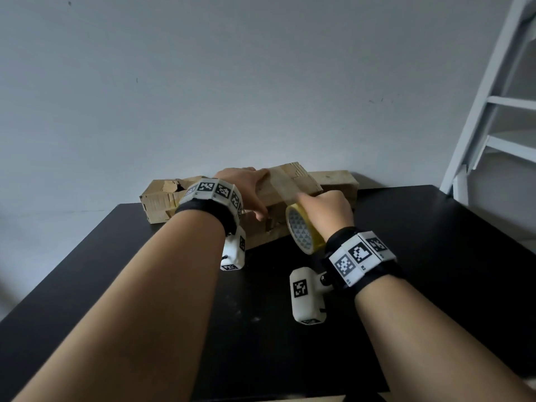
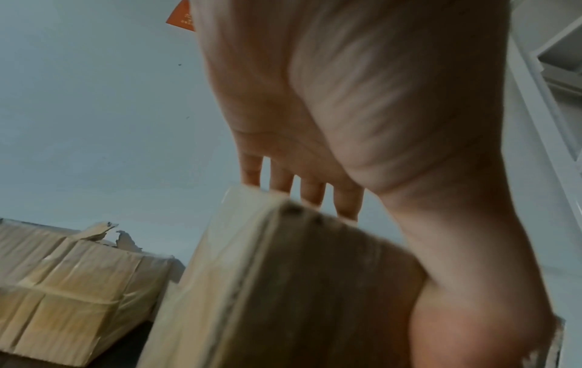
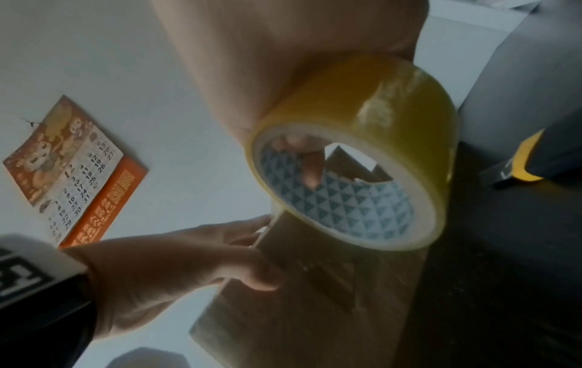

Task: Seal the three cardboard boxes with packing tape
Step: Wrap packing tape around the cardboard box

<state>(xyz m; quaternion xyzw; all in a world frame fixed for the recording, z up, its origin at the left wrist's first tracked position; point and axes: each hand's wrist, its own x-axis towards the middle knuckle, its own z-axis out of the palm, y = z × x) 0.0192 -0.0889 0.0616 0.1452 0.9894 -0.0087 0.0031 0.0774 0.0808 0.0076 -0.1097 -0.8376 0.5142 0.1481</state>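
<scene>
Black table (image 1: 435,242), box (image 1: 301,172), tape roll (image 3: 362,99), calendar (image 3: 72,174) dates readable from right wrist only

The black worktop (image 1: 435,256) carried three cardboard boxes at its far edge: a torn left box (image 1: 158,203), a middle box (image 1: 293,178) and a right box (image 1: 336,178).

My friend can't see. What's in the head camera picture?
The right hand holds a yellow tape roll, its strip stretched over the middle box, which the left hand holds steady. A torn box and a long box lie behind it on the black table.
</scene>
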